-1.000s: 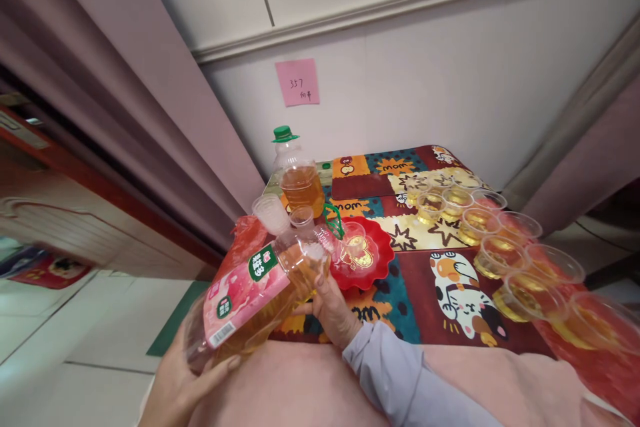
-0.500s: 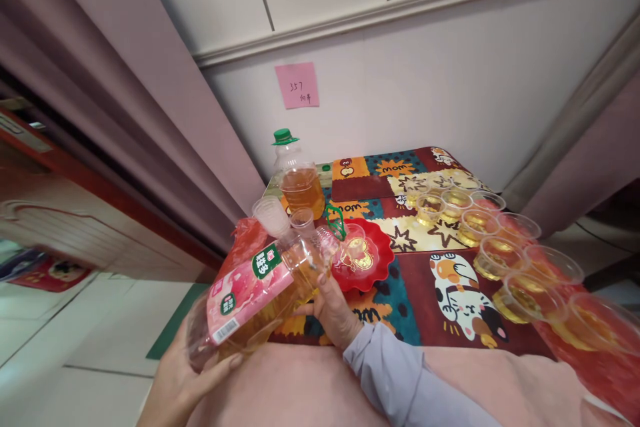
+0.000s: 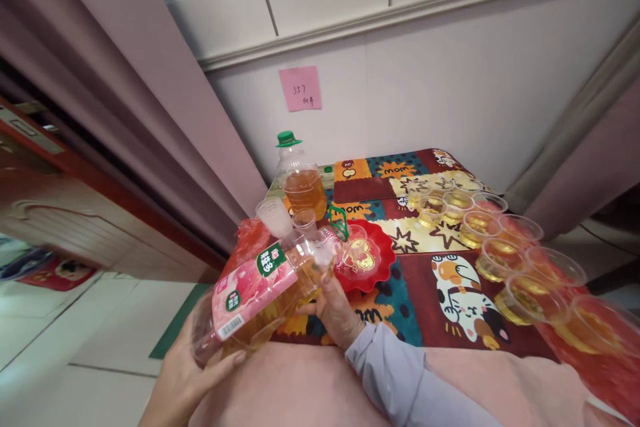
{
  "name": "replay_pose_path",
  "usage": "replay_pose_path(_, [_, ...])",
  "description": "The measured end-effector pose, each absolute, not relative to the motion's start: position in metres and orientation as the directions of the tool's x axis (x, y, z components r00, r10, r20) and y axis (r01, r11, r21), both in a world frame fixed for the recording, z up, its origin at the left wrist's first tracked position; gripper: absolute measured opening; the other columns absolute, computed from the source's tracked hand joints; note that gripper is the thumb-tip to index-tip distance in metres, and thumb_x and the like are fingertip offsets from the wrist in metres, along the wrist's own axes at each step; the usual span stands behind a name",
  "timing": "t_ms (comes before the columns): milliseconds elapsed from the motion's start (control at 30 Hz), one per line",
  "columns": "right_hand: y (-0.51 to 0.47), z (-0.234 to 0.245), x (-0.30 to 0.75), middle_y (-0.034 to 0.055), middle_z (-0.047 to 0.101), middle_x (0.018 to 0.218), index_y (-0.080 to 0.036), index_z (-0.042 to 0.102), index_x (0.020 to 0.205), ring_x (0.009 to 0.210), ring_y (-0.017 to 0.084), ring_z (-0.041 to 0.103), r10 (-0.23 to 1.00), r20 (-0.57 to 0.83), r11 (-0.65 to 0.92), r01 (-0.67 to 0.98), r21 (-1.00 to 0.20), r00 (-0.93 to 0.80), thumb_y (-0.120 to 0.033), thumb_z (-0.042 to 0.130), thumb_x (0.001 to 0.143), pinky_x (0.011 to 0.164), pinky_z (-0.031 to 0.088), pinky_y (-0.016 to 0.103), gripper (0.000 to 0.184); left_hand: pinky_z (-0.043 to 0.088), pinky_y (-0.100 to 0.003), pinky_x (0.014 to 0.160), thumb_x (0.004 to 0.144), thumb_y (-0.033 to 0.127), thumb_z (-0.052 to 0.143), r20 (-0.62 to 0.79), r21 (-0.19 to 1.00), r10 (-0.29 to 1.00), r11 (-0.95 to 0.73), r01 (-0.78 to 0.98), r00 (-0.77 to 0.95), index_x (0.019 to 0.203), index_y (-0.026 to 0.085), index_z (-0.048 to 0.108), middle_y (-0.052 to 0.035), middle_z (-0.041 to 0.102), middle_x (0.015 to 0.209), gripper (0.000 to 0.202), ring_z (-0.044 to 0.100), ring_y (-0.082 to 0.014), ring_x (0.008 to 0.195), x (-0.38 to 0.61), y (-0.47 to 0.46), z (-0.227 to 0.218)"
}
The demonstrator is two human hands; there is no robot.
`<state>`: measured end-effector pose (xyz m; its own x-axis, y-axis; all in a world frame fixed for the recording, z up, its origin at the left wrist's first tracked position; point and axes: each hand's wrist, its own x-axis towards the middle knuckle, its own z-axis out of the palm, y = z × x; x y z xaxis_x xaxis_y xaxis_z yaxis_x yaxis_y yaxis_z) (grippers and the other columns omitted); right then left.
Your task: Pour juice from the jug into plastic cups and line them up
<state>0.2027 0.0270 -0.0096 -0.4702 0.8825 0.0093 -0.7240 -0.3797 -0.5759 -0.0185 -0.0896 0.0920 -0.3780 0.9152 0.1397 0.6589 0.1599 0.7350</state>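
Observation:
A large clear bottle [image 3: 255, 277] of amber drink, with a pink label, lies tilted across my view, its neck end toward the red scalloped plate [image 3: 385, 267]. My left hand [image 3: 187, 363] grips its base from below. My right hand [image 3: 337, 310] holds it near the shoulder, fingers partly hidden beneath it. A green loop handle [image 3: 339, 221] shows by the neck, over the plate. Something clear, apparently a cup [image 3: 356, 245], is on the plate, partly hidden. Behind the bottle stand stacked clear plastic cups [image 3: 275, 217].
A second bottle [image 3: 305, 192] with a green cap stands at the back left. Several plastic cups [image 3: 501, 259] of yellow drink line the right side, some over red plastic [image 3: 575, 363]. A patterned mat [image 3: 415, 280] covers the table. Curtains hang at both sides.
The whole view has shifted slightly, with things appearing a little farther right and lower. Both hands keep their hold on the tilted bottle.

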Motion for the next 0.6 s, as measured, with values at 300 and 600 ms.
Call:
replay_pose_path(300, [0.027, -0.008, 0.203, 0.0138, 0.070, 0.154, -0.033, 0.057, 0.159, 0.136, 0.037, 0.068, 0.881, 0.007, -0.387, -0.731, -0.562, -0.472, -0.083, 0.079, 0.086, 0.085, 0.071, 0.050, 0.092, 0.054, -0.061, 0.121, 0.065, 0.060, 0.097, 0.132, 0.759, 0.919, 0.148, 0.634, -0.372, 0.158, 0.022, 0.055, -0.0210, 0.066, 0.161, 0.108, 0.061, -0.0494, 0.149, -0.014, -0.088, 0.099])
replay_pose_path(600, [0.028, -0.009, 0.203, 0.0130, 0.069, 0.156, -0.033, 0.058, 0.157, 0.135, 0.036, 0.068, 0.884, -0.006, -0.391, -0.731, -0.559, -0.468, -0.084, 0.079, 0.086, 0.085, 0.071, 0.048, 0.090, 0.048, -0.064, 0.125, 0.065, 0.064, 0.095, 0.126, 0.737, 0.923, 0.158, 0.658, -0.363, 0.156, 0.022, 0.055, -0.0212, 0.066, 0.161, 0.108, 0.059, -0.0498, 0.151, -0.012, -0.084, 0.105])
